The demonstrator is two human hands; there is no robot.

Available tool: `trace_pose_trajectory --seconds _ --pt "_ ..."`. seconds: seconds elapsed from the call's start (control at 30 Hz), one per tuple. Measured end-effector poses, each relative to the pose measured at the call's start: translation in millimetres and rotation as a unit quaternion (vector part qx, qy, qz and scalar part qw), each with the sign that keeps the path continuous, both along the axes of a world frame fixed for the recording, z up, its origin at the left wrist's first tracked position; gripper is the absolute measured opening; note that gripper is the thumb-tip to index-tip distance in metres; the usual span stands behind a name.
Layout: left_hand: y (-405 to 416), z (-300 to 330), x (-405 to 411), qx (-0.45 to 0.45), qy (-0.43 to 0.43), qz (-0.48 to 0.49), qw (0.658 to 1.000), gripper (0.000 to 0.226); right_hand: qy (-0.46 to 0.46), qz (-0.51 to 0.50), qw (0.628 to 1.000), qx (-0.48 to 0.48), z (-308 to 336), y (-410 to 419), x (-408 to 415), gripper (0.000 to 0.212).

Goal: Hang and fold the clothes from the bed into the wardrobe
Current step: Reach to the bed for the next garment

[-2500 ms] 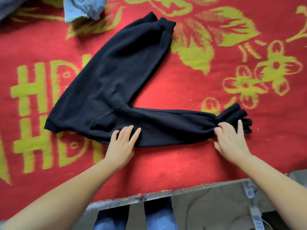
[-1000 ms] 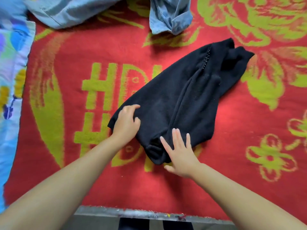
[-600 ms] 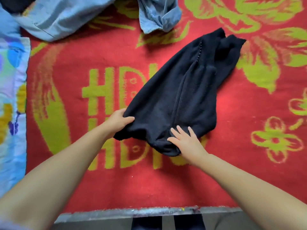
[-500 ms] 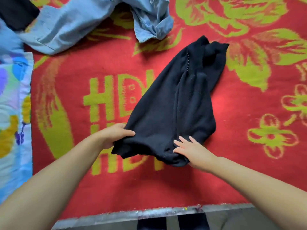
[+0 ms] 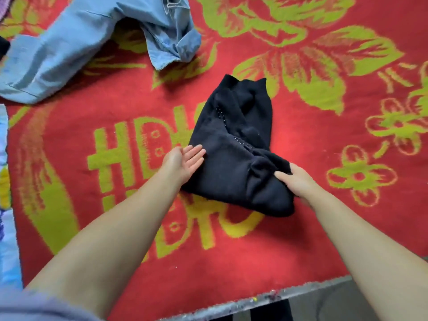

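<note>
A black garment [image 5: 234, 154] lies folded into a compact bundle on the red blanket [image 5: 301, 239] with yellow-green flowers and letters. My left hand [image 5: 183, 162] has straight fingers, palm up, with the fingertips slid under the bundle's left edge. My right hand [image 5: 298, 181] grips the bundle's right side, thumb on top of the fabric and fingers tucked beneath it. A row of small beads shows on the top layer.
A light blue denim garment [image 5: 92, 42] lies crumpled at the upper left. A blue patterned sheet [image 5: 4, 205] runs along the left edge. The bed's metal frame edge [image 5: 266, 300] crosses the bottom, with floor below it.
The black garment has been folded over once more into a shorter bundle. My left hand let go of the hem and went flat at the left edge; my right hand shifted to the right side and took hold.
</note>
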State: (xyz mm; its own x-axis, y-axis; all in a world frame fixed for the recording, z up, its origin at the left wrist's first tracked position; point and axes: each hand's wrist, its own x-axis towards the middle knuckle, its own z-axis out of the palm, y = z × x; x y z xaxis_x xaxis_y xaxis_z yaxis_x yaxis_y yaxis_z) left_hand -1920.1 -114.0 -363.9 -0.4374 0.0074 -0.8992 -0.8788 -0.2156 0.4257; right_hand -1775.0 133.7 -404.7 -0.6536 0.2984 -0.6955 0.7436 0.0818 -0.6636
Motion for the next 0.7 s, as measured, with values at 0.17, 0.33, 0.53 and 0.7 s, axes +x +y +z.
trace_pose_trajectory --seconds 0.17,0.33,0.53,0.7 --pt "-2 -25 36 -0.295 0.369 -0.421 0.774 0.053 0.043 -0.008 0.963 0.266 1 -22 4 0.046" --pt "-40 -42 80 -0.337 0.512 -0.756 0.229 0.100 0.234 0.386 0.748 0.487 22 -90 56 0.077" --pt "-31 -60 54 -0.401 0.424 -0.774 0.244 0.081 -0.024 0.460 0.746 0.481 -7 -90 40 0.096" --pt "-9 -16 44 -0.367 0.345 -0.822 0.267 0.071 -0.026 0.485 0.772 0.410 12 -76 15 0.075"
